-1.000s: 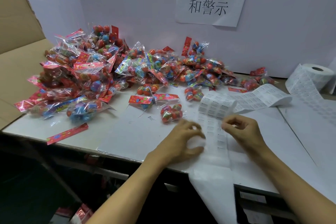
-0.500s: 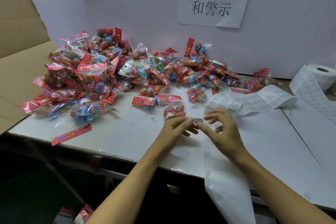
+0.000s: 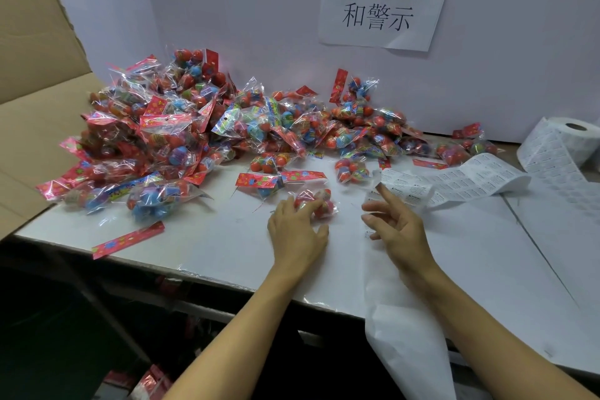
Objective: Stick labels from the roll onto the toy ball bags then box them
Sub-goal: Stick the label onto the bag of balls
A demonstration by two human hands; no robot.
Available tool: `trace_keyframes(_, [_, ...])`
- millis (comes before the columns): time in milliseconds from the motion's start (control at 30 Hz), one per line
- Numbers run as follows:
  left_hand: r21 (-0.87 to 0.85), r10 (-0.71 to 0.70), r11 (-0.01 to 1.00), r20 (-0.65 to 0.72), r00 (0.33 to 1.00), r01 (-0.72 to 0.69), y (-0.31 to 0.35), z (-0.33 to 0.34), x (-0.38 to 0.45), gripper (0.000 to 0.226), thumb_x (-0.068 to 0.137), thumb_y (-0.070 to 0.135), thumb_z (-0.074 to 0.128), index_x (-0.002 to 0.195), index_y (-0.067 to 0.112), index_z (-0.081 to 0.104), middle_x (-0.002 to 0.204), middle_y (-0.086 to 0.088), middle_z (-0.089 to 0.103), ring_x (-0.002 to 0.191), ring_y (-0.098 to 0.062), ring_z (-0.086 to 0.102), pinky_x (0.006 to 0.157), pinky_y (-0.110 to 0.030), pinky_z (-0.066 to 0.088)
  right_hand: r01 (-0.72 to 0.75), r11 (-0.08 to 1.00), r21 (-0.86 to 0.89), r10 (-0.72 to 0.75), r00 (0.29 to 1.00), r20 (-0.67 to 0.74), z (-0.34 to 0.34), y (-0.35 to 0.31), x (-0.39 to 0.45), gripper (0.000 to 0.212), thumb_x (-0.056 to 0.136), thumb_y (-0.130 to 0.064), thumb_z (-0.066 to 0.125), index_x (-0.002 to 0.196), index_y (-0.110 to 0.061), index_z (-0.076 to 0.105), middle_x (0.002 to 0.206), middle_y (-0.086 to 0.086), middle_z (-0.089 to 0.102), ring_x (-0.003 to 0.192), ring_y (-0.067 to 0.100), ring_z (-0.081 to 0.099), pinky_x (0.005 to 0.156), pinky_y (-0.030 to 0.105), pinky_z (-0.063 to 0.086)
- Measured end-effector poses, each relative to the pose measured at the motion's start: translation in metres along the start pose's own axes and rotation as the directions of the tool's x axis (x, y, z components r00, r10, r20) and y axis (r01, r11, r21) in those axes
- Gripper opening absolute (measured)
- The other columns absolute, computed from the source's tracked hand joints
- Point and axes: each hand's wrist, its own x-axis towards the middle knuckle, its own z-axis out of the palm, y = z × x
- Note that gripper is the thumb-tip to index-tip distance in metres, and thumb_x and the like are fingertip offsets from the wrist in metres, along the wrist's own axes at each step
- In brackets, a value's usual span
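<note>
Since half a second ago, the left hand [image 3: 297, 230] has left the right hand [image 3: 394, 227] and now curls its fingers over a toy bag [image 3: 316, 201] lying on the table [image 3: 227, 237]. Whether the right hand's loose fingers carry a label is unclear. Best to pin the bag flat before pressing one on.

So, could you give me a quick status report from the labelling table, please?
Left hand gripping one toy ball bag. Right hand open beside label strip. Nothing in the way.
</note>
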Motion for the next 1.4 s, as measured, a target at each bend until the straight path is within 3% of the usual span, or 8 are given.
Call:
trace_keyframes(200, [-0.515, 0.126, 0.841, -0.105, 0.986, -0.163, 0.0, -0.002, -0.006, 0.025, 0.082, -0.004, 0.078, 0.103, 0.011, 0.079, 0.126, -0.008, 0.053, 0.119, -0.007, 0.058, 0.103, -0.031, 0.051, -0.063, 0.998, -0.005, 0.063, 0.998, 0.027, 0.006, 0.005, 0.002, 0.09, 0.088, -0.015, 0.077, 0.151, -0.05, 0.022, 0.126, 0.005, 0.061, 0.11, 0.015, 0.067, 0.094, 0.036, 0.055])
trace_keyframes(300, [-0.628, 0.275, 0.74, -0.045, 0.96, -0.241, 0.001, -0.004, -0.012, 0.039, 0.08, -0.002, 0.083, 0.111, 0.02, 0.072, 0.134, -0.008, 0.046, 0.118, 0.005, 0.056, 0.096, -0.024, 0.053, -0.069, 0.99, 0.119, 0.067, 0.997, 0.025, 0.011, 0.006, 0.003, 0.104, 0.084, -0.007, 0.079, 0.158, -0.041, 0.015, 0.118, 0.002, 0.066, 0.101, 0.014, 0.073, 0.083, 0.033, 0.06])
trace_keyframes(500, [-0.864, -0.026, 0.448, 0.245, 0.969, 0.23, 0.002, -0.013, -0.006, 0.076, 0.073, 0.041, 0.086, 0.137, 0.029, 0.048, 0.131, 0.006, 0.055, 0.116, -0.016, 0.063, 0.084, -0.03, 0.06, -0.082, 0.98, 0.182, 0.048, 0.982, 0.182, 0.007, 0.005, -0.002, 0.119, 0.075, 0.006, 0.08, 0.152, -0.05, 0.008, 0.115, 0.008, 0.07, 0.104, 0.026, 0.073, 0.082, 0.041, 0.061])
trace_keyframes(633, [-0.809, 0.024, 0.56, 0.229, 0.973, 0.176, 0.0, -0.009, -0.005, 0.017, 0.09, 0.024, 0.08, 0.104, 0.017, 0.076, 0.092, -0.001, 0.077, 0.09, -0.015, 0.073, 0.068, -0.017, 0.054, -0.053, 0.991, 0.123, 0.03, 0.982, 0.186, 0.008, 0.001, -0.009, 0.101, 0.077, -0.012, 0.081, 0.152, -0.04, 0.02, 0.114, -0.002, 0.074, 0.105, 0.017, 0.073, 0.079, 0.023, 0.058])
trace_keyframes(833, [-0.79, 0.103, 0.598, 0.241, 0.965, 0.133, 0.0, -0.013, -0.007, 0.006, 0.09, 0.022, 0.079, 0.095, 0.019, 0.078, 0.088, -0.001, 0.078, 0.081, -0.007, 0.072, 0.067, -0.013, 0.052, -0.026, 0.993, 0.119, 0.033, 0.998, -0.055, 0.007, 0.01, -0.002, 0.091, 0.082, -0.015, 0.081, 0.154, -0.022, 0.026, 0.093, 0.001, 0.078, 0.091, 0.013, 0.075, 0.089, 0.027, 0.054])
trace_keyframes(1133, [-0.779, 0.222, 0.609, 0.345, 0.912, 0.147, -0.004, -0.013, -0.01, 0.064, 0.076, 0.02, 0.078, 0.132, 0.033, 0.048, 0.122, -0.01, 0.068, 0.113, -0.028, 0.069, 0.097, -0.038, 0.058, 0.005, 0.987, 0.158, 0.008, 0.996, -0.084, 0.002, 0.008, 0.003, 0.092, 0.079, -0.018, 0.084, 0.152, -0.026, 0.029, 0.096, 0.004, 0.078, 0.093, 0.016, 0.075, 0.079, 0.018, 0.055])
trace_keyframes(1300, [-0.875, 0.156, 0.437, 0.303, 0.94, 0.21, -0.005, -0.012, -0.009, 0.087, 0.08, 0.005, 0.081, 0.148, 0.033, 0.033, 0.128, -0.018, 0.065, 0.113, -0.037, 0.07, 0.097, -0.053, 0.058, 0.082, 0.986, 0.146, -0.048, 0.975, -0.219, -0.008, 0.003, 0.001, 0.022, 0.086, -0.023, 0.077, 0.106, -0.025, 0.067, 0.105, -0.006, 0.074, 0.106, 0.015, 0.067, 0.097, 0.042, 0.054])
trace_keyframes(1400, [-0.891, 0.124, 0.384, 0.31, 0.943, 0.243, -0.003, -0.011, -0.009, 0.103, 0.086, 0.009, 0.082, 0.148, 0.056, 0.013, 0.127, -0.006, 0.069, 0.112, -0.031, 0.072, 0.084, -0.048, 0.062, 0.118, 0.991, 0.067, -0.108, 0.986, -0.127, -0.012, 0.002, -0.005, 0.009, 0.088, -0.013, 0.074, 0.082, -0.02, 0.076, 0.106, -0.011, 0.071, 0.103, 0.007, 0.066, 0.082, 0.023, 0.053])
